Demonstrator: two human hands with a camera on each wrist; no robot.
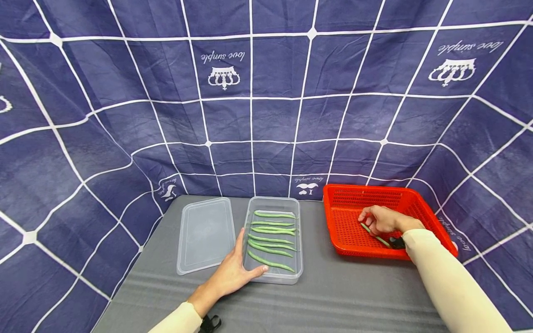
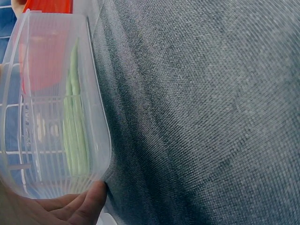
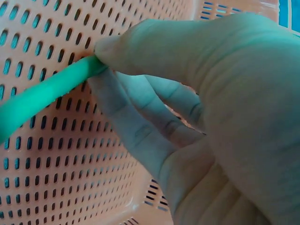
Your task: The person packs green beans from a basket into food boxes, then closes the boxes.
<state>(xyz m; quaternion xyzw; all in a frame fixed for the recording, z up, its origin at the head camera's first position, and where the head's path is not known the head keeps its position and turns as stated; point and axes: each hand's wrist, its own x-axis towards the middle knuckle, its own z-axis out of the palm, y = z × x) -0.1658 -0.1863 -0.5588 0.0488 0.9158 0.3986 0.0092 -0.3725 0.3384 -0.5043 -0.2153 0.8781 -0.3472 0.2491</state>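
Observation:
A clear plastic container stands on the table with several green beans laid crosswise inside it. My left hand holds its near left corner, thumb at the near rim and fingers along the left side; the container also fills the left part of the left wrist view. Over the red perforated basket on the right, my right hand pinches one end of a single green bean between thumb and index finger. That pinch on the bean shows closely in the right wrist view.
Left of the container, a clear flat lid lies on the grey tabletop. A blue cloth with white lines hangs behind and along both sides.

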